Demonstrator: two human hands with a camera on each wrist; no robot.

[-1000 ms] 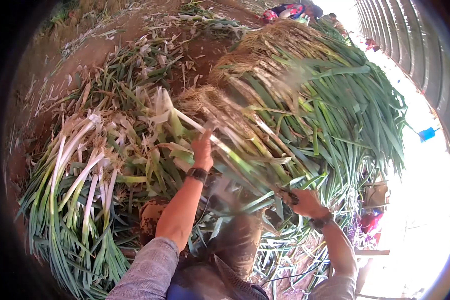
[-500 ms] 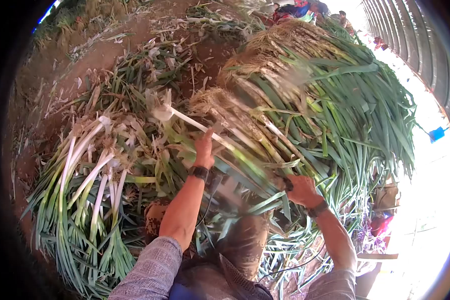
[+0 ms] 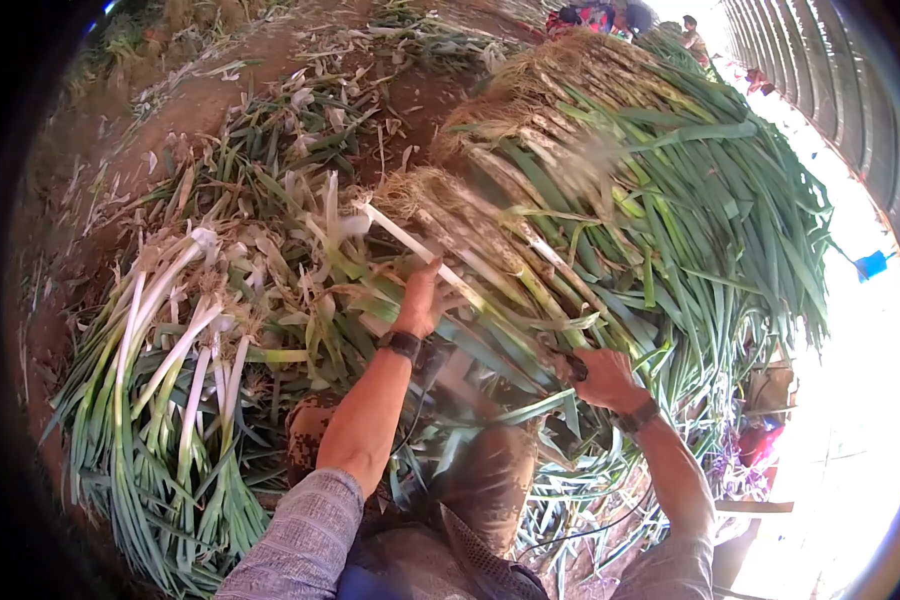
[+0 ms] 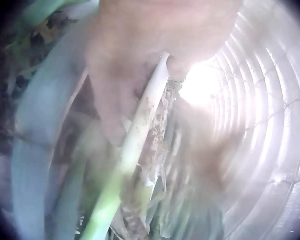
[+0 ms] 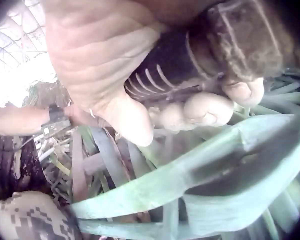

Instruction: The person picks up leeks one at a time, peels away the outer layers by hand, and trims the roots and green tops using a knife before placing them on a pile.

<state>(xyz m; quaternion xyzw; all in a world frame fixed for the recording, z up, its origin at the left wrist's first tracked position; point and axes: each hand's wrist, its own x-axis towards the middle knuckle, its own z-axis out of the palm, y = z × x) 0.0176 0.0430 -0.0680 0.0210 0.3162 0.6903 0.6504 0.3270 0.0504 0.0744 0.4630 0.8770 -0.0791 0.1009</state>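
Observation:
A long leek [image 3: 398, 234] with a bare white stem slants across the middle of the head view. My left hand [image 3: 420, 302] holds it partway along the white part; in the left wrist view its stem [image 4: 140, 125] runs out past my fingers. A blurred pale husk [image 3: 354, 225] hangs near its root end. My right hand [image 3: 610, 380] grips a dirty dark tool [image 3: 570, 367], close to the leek's green part. In the right wrist view the tool's ribbed handle [image 5: 160, 67] lies inside my curled fingers; its far end is out of view.
Soil-stained leeks [image 3: 660, 200] with roots lie heaped at the right. Cleaned leeks [image 3: 185, 400] form a pile at the left. Peeled scraps [image 3: 300, 110] litter the ground. A thin cord [image 3: 590, 540] runs by my knee [image 3: 485, 470]. People [image 3: 595, 20] are at the far end.
My right hand has moved up and left with the tool toward the leek. The pale husk at the root end flared up, then thinned to a blurred flap. My left hand shifted slightly right.

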